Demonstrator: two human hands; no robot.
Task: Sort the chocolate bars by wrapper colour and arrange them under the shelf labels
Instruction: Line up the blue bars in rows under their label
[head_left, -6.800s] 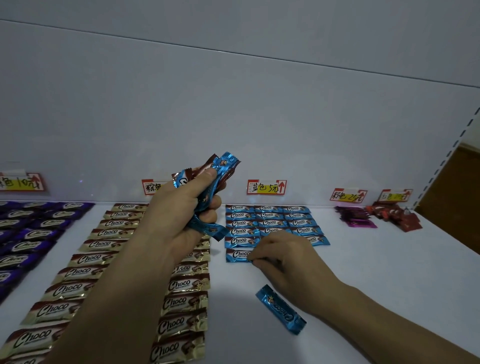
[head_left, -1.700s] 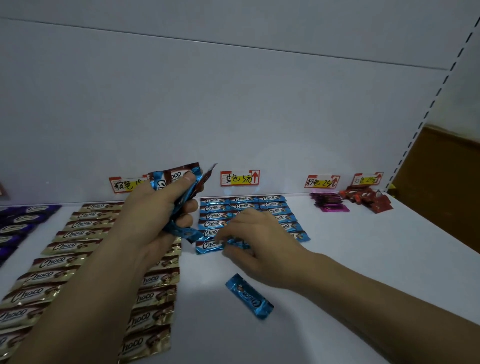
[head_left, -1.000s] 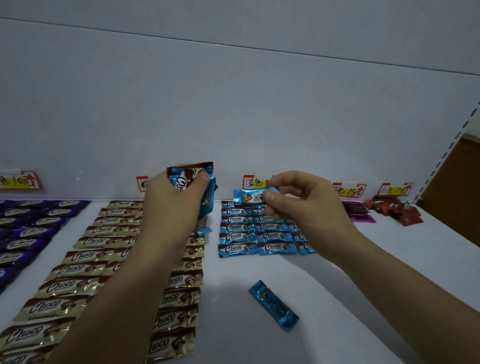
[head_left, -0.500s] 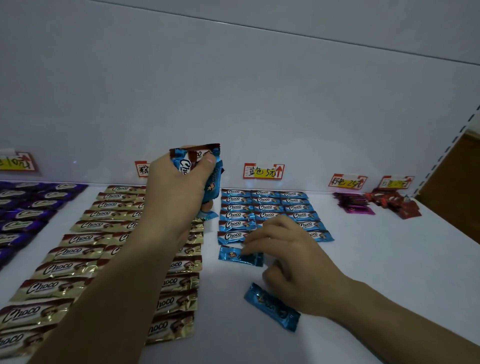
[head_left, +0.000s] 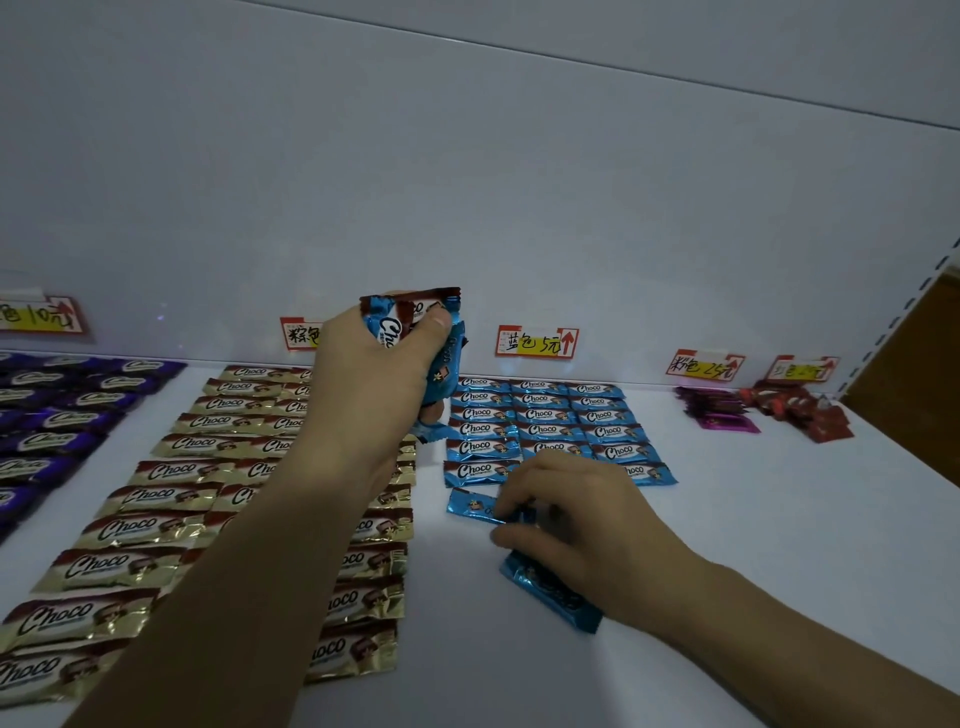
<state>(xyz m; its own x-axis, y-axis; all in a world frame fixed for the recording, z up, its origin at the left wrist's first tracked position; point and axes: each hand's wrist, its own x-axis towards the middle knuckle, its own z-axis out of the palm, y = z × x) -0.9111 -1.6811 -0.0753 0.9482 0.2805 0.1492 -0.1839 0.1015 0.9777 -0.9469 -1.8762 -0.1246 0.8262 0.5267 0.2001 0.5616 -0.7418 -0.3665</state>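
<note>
Chocolate bars are lying sorted on the white shelf (head_left: 779, 545), in groups under the labels on the back wall. Purple bars (head_left: 62, 415) are sitting at the far left under the purple label (head_left: 36, 314). Gold bars (head_left: 171, 499) are running in long columns toward the camera under the brown label (head_left: 301, 335), which the left hand is partly hiding. Blue bars (head_left: 540, 415) are forming a tight three-column block under the blue label (head_left: 535, 343). Pink bars (head_left: 719, 413) and red bars (head_left: 800, 413) are piling up in small heaps at the far right, each under its own label.

The left hand (head_left: 379, 384) is hovering above the gap between the gold and blue groups, gripping a bundle (head_left: 410, 322) of blue bars upright, with fingers and thumb wrapping tightly round it.

The right hand (head_left: 576, 519) is resting low on the shelf at the near edge of the blue block, covering part of its middle column. Its curled fingers and thumb are pinching the right end of a lone bar (head_left: 470, 506), which is lying flat just below the block's left column, slightly askew. A slanted bar (head_left: 550, 597), also blue, is lying loose on the shelf nearer the camera, partly under the right wrist and apart from the block.
</note>
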